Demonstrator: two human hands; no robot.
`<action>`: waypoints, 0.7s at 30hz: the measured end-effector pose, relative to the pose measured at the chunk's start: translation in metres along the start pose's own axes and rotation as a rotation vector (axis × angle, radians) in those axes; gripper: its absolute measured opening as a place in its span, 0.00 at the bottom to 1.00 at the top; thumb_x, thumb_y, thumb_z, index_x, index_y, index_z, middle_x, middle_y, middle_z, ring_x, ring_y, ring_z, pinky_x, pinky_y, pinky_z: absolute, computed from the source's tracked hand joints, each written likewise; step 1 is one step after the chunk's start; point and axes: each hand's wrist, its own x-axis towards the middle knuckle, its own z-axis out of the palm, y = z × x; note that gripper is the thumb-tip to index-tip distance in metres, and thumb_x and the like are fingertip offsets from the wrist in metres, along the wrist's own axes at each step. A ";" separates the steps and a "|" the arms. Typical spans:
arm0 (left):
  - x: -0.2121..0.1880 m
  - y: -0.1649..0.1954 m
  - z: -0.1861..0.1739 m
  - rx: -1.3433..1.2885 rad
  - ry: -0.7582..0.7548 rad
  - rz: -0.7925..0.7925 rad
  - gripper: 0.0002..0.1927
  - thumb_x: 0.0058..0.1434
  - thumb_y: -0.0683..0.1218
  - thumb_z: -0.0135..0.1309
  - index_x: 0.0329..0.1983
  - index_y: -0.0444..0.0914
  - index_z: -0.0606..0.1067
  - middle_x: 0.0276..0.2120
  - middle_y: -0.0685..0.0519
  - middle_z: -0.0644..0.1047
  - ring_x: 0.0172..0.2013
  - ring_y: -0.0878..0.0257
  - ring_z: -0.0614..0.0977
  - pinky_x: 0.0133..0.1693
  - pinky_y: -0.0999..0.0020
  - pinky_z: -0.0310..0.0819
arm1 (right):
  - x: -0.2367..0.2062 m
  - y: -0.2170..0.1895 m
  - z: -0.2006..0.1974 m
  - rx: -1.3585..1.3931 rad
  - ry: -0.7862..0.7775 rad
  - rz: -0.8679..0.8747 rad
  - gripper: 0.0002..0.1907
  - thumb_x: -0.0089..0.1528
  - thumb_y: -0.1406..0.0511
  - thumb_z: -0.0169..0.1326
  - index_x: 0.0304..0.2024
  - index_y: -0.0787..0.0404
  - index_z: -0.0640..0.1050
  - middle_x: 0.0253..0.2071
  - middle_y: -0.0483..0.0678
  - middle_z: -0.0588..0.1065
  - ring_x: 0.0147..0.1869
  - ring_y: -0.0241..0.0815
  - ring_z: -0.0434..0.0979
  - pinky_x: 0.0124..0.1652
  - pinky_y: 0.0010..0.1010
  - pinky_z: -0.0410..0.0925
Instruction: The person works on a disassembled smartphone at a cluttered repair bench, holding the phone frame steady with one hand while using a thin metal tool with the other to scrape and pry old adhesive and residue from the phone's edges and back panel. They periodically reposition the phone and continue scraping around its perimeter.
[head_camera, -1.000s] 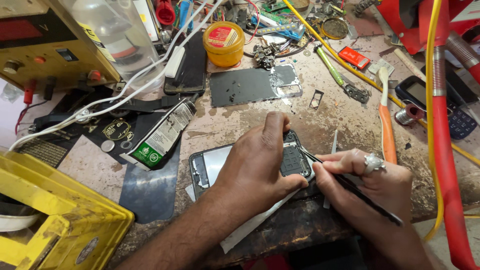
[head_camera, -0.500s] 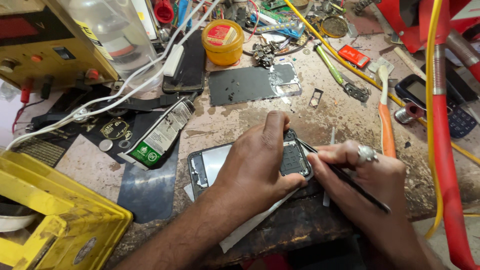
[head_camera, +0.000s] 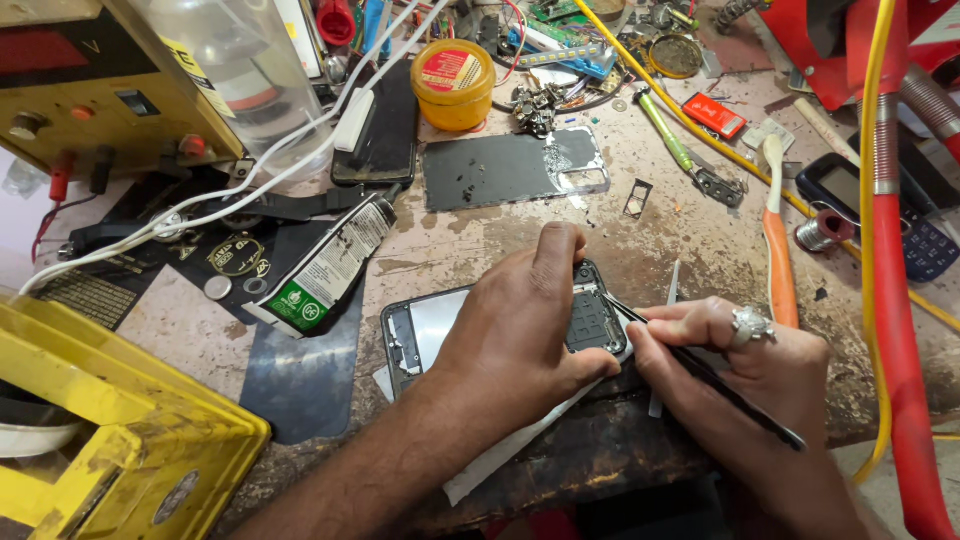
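Opened black smartphone (head_camera: 500, 330) unmoved on bench | left hand (head_camera: 515, 335) still pressing it flat, fingers spread | right hand (head_camera: 745, 375) fingers still pinching thin black tweezers (head_camera: 700, 370), tip shifted slightly

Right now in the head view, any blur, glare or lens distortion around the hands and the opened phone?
Head view: even, soft light with faint shadows; the opened black smartphone under the left hand is sharp; slight motion blur on the right hand and its thin black tweezers; mild glare on the clear plastic jar; wide-angle bending shows on the red hose at the right edge.
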 end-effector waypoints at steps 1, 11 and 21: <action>0.000 0.000 0.000 -0.002 0.009 0.013 0.46 0.40 0.49 0.75 0.57 0.34 0.61 0.45 0.38 0.77 0.49 0.40 0.80 0.50 0.51 0.72 | 0.000 0.000 0.000 -0.005 -0.003 -0.017 0.04 0.58 0.71 0.65 0.35 0.65 0.83 0.35 0.48 0.84 0.36 0.29 0.80 0.37 0.22 0.74; 0.000 -0.001 0.000 0.003 -0.002 -0.003 0.45 0.40 0.50 0.75 0.56 0.34 0.61 0.45 0.38 0.77 0.49 0.40 0.80 0.50 0.50 0.72 | 0.004 -0.007 0.002 -0.029 -0.015 -0.023 0.05 0.58 0.71 0.65 0.35 0.65 0.83 0.35 0.49 0.84 0.36 0.29 0.81 0.37 0.22 0.75; 0.002 -0.002 0.000 0.003 -0.015 -0.014 0.45 0.41 0.49 0.75 0.56 0.34 0.61 0.45 0.38 0.77 0.49 0.41 0.80 0.50 0.51 0.72 | 0.003 -0.005 0.003 -0.054 -0.006 -0.090 0.05 0.59 0.70 0.65 0.36 0.64 0.82 0.37 0.50 0.84 0.38 0.32 0.82 0.38 0.23 0.75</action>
